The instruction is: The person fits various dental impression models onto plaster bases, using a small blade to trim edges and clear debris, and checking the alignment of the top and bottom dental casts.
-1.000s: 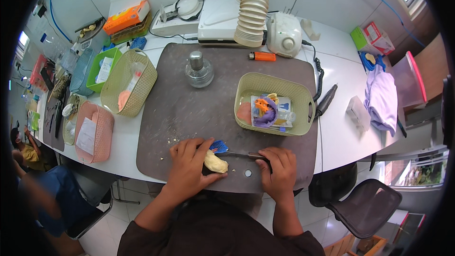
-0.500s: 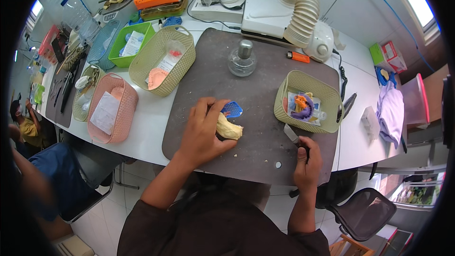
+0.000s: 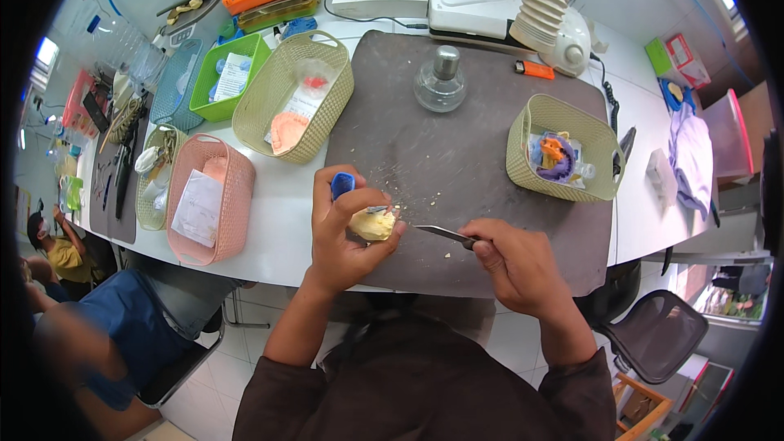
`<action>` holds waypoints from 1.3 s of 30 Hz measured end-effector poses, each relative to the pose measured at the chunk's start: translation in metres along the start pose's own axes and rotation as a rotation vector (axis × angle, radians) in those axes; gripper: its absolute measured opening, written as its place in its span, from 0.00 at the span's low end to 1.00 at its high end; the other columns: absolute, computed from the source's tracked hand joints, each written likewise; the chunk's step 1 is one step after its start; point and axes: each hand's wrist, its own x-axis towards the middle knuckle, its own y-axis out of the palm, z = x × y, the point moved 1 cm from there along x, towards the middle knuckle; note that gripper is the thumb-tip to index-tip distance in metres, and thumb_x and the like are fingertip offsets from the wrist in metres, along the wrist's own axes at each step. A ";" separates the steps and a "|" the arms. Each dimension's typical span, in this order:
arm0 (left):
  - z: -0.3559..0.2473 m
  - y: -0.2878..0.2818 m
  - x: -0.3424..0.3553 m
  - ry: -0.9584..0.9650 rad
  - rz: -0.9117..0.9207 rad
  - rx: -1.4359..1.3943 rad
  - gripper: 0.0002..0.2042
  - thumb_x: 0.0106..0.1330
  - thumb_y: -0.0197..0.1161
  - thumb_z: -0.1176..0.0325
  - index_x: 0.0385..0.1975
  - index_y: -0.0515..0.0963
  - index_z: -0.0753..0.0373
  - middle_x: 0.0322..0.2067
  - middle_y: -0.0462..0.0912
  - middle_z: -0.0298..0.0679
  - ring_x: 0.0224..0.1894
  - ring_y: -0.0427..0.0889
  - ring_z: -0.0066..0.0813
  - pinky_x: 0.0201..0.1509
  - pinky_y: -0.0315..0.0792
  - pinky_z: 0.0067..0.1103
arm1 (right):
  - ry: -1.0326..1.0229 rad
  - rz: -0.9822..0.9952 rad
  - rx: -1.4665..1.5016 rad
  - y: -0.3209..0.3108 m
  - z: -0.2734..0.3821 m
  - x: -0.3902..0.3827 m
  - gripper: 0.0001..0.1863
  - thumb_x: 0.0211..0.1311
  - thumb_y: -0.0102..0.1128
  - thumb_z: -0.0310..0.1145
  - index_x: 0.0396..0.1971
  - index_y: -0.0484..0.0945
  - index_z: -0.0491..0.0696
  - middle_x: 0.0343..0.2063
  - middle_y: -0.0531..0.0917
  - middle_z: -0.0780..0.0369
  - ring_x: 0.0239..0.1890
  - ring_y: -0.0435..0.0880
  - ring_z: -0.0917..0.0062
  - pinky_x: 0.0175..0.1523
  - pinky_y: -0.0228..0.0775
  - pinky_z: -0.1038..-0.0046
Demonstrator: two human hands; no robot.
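My left hand (image 3: 339, 233) is closed around a pale yellow plaster dental cast (image 3: 374, 226), holding it above the grey mat. A blue piece (image 3: 343, 185) shows between its fingers, perhaps part of a dental impression tray; whether it is joined to the cast is hidden. My right hand (image 3: 518, 265) grips the dark handle of a knife (image 3: 445, 234). Its blade points left, with the tip close to the cast; I cannot tell whether they touch. Pale crumbs (image 3: 430, 204) lie scattered on the mat beside the cast.
A glass spirit lamp (image 3: 441, 82) stands at the mat's far side, with an orange lighter (image 3: 535, 70) beyond. A basket (image 3: 523, 155) holding purple and orange moulds sits right. More baskets (image 3: 224, 220) line the left. A hose (image 3: 543, 0) rises behind. Another person sits at left.
My left hand has turned the cast and blue piece and brought them nearer. The knife has swung from pointing up-left to lying nearly level, moving left toward the cast. The view has shifted.
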 end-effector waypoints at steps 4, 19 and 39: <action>-0.003 -0.001 -0.001 -0.006 -0.032 -0.086 0.18 0.51 0.78 0.73 0.41 0.80 0.57 0.49 0.66 0.45 0.39 0.74 0.29 0.42 0.73 0.24 | -0.050 -0.089 -0.090 0.013 0.003 0.009 0.08 0.72 0.59 0.34 0.45 0.81 0.51 0.30 0.83 0.63 0.25 0.83 0.65 0.28 0.72 0.66; 0.001 0.000 -0.006 0.045 -0.037 -0.011 0.18 0.48 0.79 0.76 0.40 0.83 0.56 0.51 0.66 0.44 0.35 0.72 0.27 0.38 0.71 0.23 | -0.078 -0.022 -0.336 0.019 0.019 0.011 0.11 0.65 0.62 0.31 0.47 0.80 0.52 0.28 0.78 0.65 0.22 0.82 0.68 0.24 0.71 0.68; -0.001 0.001 -0.006 -0.020 0.074 0.102 0.18 0.47 0.75 0.80 0.39 0.82 0.59 0.58 0.66 0.49 0.34 0.72 0.27 0.38 0.71 0.24 | 0.018 0.094 -0.085 0.036 -0.013 0.009 0.15 0.64 0.60 0.28 0.51 0.78 0.51 0.34 0.84 0.61 0.30 0.86 0.62 0.30 0.76 0.60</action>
